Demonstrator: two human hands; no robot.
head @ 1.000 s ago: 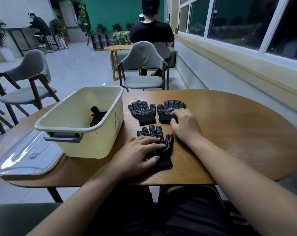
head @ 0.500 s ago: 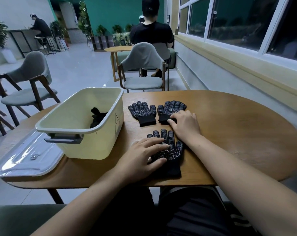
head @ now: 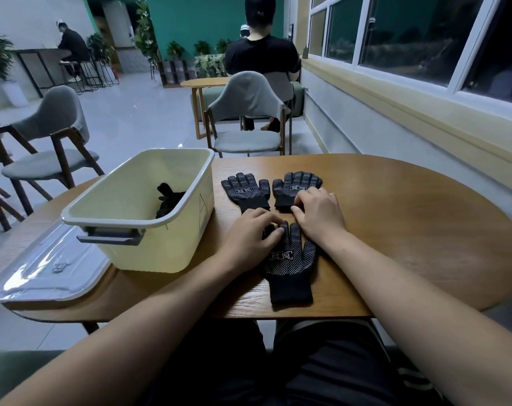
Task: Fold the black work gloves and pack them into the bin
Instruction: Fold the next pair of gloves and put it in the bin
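Black dotted work glove (head: 290, 259) flat on wooden table (head: 410, 230). L hand (head: 253, 231) pinches its fingertips; R hand (head: 320, 213), fingers bent, touches 2nd black glove (head: 298, 183) cuff at 12 o'clock, grip unclear. Cream plastic bin (head: 149, 247) at 10 o'clock.

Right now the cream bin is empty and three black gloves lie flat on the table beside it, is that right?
Not empty: the head view shows a black glove already inside the cream bin. Three black gloves do lie flat on the table beside it.
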